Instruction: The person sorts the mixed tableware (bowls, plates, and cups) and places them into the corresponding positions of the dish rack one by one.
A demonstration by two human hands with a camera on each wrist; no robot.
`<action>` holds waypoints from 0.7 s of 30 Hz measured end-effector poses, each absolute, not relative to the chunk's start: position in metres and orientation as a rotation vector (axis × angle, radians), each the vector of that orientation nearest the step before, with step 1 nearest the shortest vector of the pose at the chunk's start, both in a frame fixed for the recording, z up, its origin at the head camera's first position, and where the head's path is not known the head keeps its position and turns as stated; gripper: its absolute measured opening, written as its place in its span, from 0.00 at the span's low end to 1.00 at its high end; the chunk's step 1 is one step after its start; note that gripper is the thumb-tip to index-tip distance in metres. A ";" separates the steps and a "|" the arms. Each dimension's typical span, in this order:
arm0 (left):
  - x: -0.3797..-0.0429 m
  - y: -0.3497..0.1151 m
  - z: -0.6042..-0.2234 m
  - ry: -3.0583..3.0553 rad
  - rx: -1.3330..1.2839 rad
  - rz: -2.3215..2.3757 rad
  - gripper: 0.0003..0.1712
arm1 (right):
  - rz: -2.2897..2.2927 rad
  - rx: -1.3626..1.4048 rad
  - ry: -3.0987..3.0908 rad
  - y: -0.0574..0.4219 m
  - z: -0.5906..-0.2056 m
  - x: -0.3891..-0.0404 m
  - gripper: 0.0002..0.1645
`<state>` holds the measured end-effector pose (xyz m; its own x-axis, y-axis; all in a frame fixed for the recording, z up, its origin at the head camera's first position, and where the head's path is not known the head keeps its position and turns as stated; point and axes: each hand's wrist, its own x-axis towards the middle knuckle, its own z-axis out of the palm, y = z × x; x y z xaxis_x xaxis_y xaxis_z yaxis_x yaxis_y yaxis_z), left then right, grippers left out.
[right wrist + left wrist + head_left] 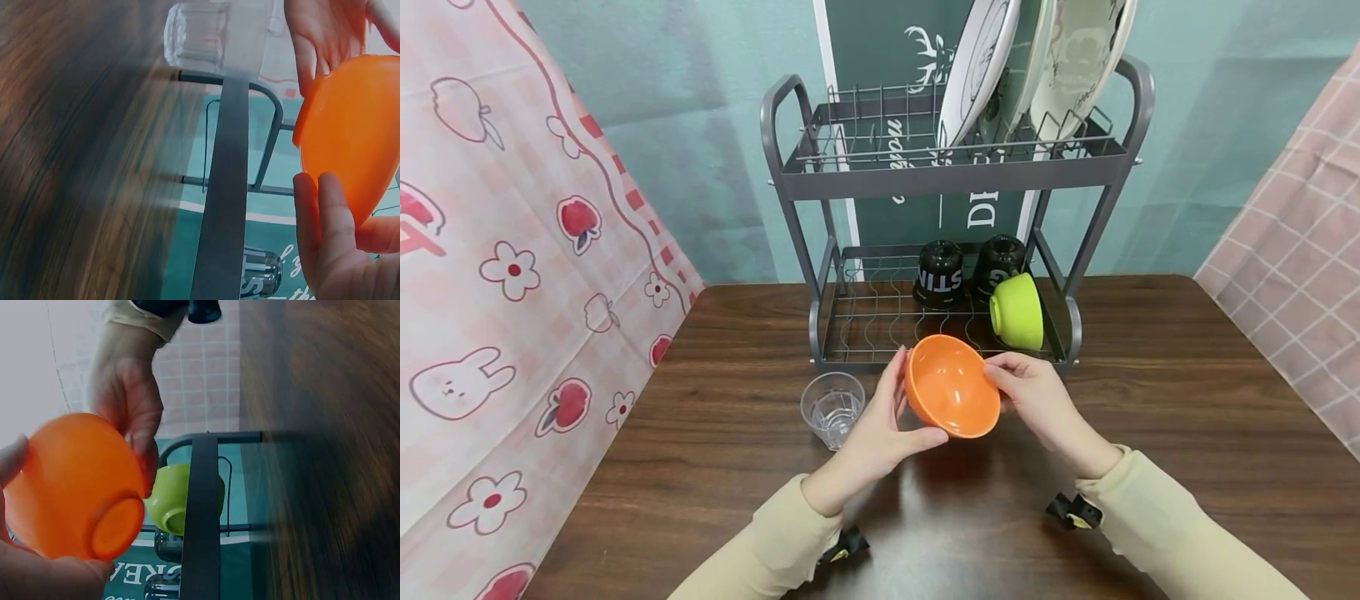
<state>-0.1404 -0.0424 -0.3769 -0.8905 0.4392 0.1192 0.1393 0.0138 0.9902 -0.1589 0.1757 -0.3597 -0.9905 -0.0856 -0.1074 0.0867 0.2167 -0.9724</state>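
An orange bowl (953, 387) is held between both hands above the table, tilted so that its inside faces the head camera. The left hand (880, 442) grips its left side, thumb at the lower rim and fingers around the outside. At the right rim, the right hand (1037, 396) pinches the bowl between thumb and fingers. The left wrist view shows the bowl's round foot (117, 526). Left of the left hand stands a clear glass (833, 408). Behind the right hand, a green bowl (1018, 312) rests on its side on the rack's lower tier.
A grey two-tier dish rack (951, 177) stands at the back of the wooden table (715, 467). Several plates (981, 71) lean upright in its top right part. Two black cups (939, 275) sit upside down below. Patterned cloth (512, 275) hangs at the left.
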 end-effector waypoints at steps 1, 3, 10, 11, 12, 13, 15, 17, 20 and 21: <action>-0.141 -0.042 -0.377 2.085 0.617 1.955 0.64 | -1.888 -0.001 2.324 0.175 -0.360 -0.159 0.22; -0.141 -0.042 -0.378 2.112 0.640 1.931 0.66 | -1.888 -0.004 2.302 0.173 -0.359 -0.158 0.22; -0.143 -0.040 -0.378 2.218 0.693 1.851 0.66 | -1.893 -0.010 2.238 0.170 -0.360 -0.158 0.20; -0.143 -0.039 -0.377 2.243 0.696 1.841 0.66 | -1.892 -0.012 2.235 0.170 -0.360 -0.158 0.20; -0.143 -0.039 -0.377 2.272 0.694 1.831 0.65 | -1.891 -0.015 2.228 0.170 -0.361 -0.158 0.20; -0.143 -0.038 -0.377 2.298 0.695 1.825 0.65 | -1.889 -0.019 2.223 0.171 -0.361 -0.158 0.20; -0.143 -0.038 -0.376 2.353 0.691 1.810 0.64 | -1.882 -0.033 2.208 0.172 -0.361 -0.159 0.21; -0.144 -0.037 -0.375 2.395 0.680 1.802 0.64 | -1.878 -0.051 2.189 0.174 -0.360 -0.160 0.22; -0.146 -0.035 -0.375 2.406 0.647 1.830 0.63 | -1.883 -0.072 2.184 0.177 -0.359 -0.162 0.23; -0.147 -0.035 -0.375 2.398 0.636 1.847 0.63 | -1.891 -0.073 2.194 0.178 -0.358 -0.163 0.24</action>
<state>-0.1473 -0.0346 -0.3751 -0.9142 0.3480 0.2076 0.2896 0.2026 0.9355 -0.1630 0.1780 -0.3577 -0.9691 -0.1952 -0.1507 0.1204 0.1592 -0.9799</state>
